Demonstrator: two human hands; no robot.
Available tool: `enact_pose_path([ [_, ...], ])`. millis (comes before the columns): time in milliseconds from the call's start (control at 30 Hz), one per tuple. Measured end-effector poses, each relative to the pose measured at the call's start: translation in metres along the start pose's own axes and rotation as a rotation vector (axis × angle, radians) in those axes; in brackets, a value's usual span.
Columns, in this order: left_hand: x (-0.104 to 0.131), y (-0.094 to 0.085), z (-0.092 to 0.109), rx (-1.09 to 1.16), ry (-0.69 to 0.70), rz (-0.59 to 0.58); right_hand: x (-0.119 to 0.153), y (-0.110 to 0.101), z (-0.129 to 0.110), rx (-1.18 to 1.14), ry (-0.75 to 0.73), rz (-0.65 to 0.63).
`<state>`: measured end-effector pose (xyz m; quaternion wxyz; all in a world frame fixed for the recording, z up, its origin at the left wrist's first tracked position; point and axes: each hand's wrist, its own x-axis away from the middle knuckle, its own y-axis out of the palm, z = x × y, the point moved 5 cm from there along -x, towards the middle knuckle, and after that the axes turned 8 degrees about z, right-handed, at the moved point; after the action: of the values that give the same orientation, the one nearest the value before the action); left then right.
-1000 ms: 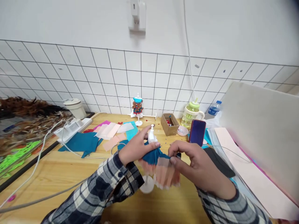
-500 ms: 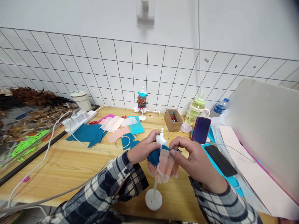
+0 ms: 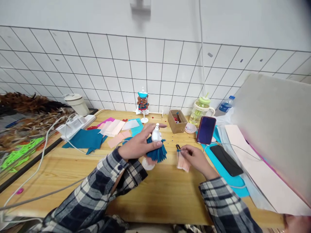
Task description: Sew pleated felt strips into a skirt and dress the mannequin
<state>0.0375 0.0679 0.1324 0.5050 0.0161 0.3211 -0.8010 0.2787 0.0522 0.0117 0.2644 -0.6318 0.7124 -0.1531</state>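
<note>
A small white dress form (image 3: 155, 134) leans on its stand near the middle of the table, wearing a teal pleated skirt (image 3: 159, 152). My left hand (image 3: 141, 142) grips the form from the left, thumb across its front and index finger stretched behind. Pale pink fabric and the round base (image 3: 148, 163) partly show below the skirt. To the right, my right hand (image 3: 194, 157) pinches a pleated pink fabric piece (image 3: 182, 161) by its teal upper edge. A small black looped thing, perhaps a clip, sticks up at that edge.
A second dressed form (image 3: 143, 102) stands by the wall. Around it lie fabric pieces (image 3: 84, 140), a cardboard box (image 3: 177, 121), a bead dish (image 3: 190, 128), a drink jug (image 3: 201, 110), an upright phone (image 3: 206, 130) and a dark phone (image 3: 225, 160). A power strip (image 3: 77, 126) sits left.
My right hand has drawn the pink fabric away from the form to the right. The form has tilted, bringing its base back beneath the skirt. The camera view has shifted slightly.
</note>
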Motion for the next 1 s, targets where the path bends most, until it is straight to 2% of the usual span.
enact_pose_path([
  [67, -0.013, -0.006, 0.004, -0.074, 0.067, 0.007, -0.004, 0.022, 0.025, -0.008, 0.074, -0.014],
  [133, -0.025, -0.008, -0.002, -0.063, 0.079, 0.023, -0.005, 0.038, 0.039, 0.018, 0.084, 0.0],
  [233, -0.038, -0.004, -0.019, -0.022, 0.072, 0.037, -0.003, 0.048, 0.048, 0.024, 0.072, 0.022],
  [400, -0.048, -0.002, -0.032, -0.098, 0.087, 0.083, 0.006, 0.039, 0.053, 0.14, -0.006, 0.132],
  [533, -0.047, 0.001, -0.026, -0.066, 0.067, 0.045, 0.009, 0.031, 0.054, 0.146, -0.074, 0.221],
  [633, -0.043, 0.001, -0.023, -0.112, 0.021, 0.072, 0.007, 0.024, 0.054, 0.126, -0.093, 0.312],
  [800, -0.038, -0.004, -0.022, -0.192, 0.024, 0.148, 0.004, 0.015, 0.059, 0.082, -0.047, 0.406],
  [1000, -0.034, -0.013, -0.029, -0.188, -0.044, 0.176, 0.003, 0.01, 0.069, 0.037, 0.043, 0.454],
])
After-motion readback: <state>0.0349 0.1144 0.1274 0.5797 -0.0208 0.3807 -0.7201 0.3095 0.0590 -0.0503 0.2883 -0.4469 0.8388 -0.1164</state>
